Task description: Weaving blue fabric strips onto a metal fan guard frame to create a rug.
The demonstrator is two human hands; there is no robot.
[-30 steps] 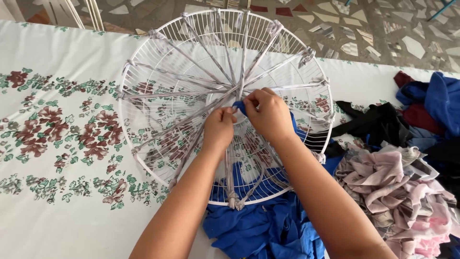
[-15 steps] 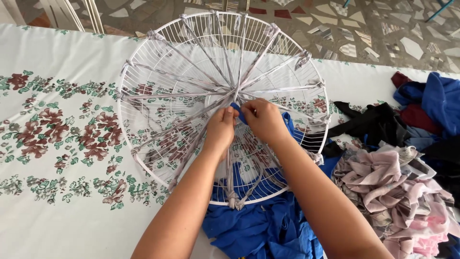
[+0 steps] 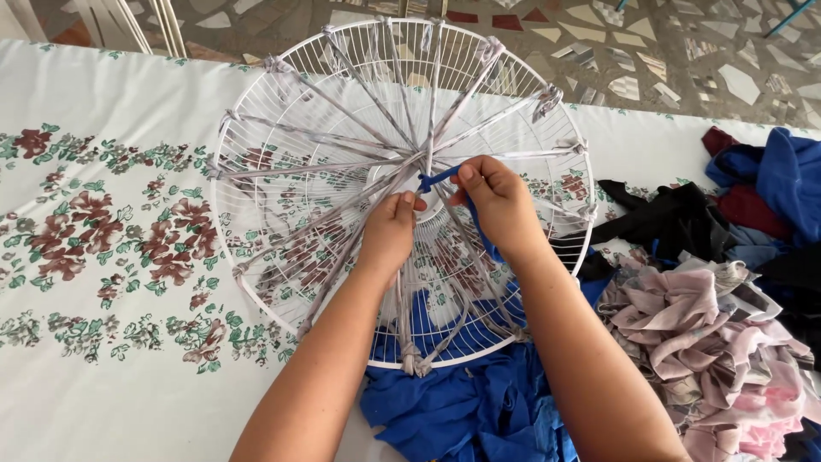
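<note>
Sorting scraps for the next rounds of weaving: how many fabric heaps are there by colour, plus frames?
Round white wire frame: 1
Blue fabric heap: 2, the second at the far right
Black fabric heap: 1
Pink fabric heap: 1
Dark red fabric piece: 1
Total: 6

Beneath the round white wire fan guard (image 3: 282, 111), we lose part of the crumpled blue cloth (image 3: 462, 411). Right of that guard, the pink and grey rag pile (image 3: 727, 359) runs off the frame.
</note>
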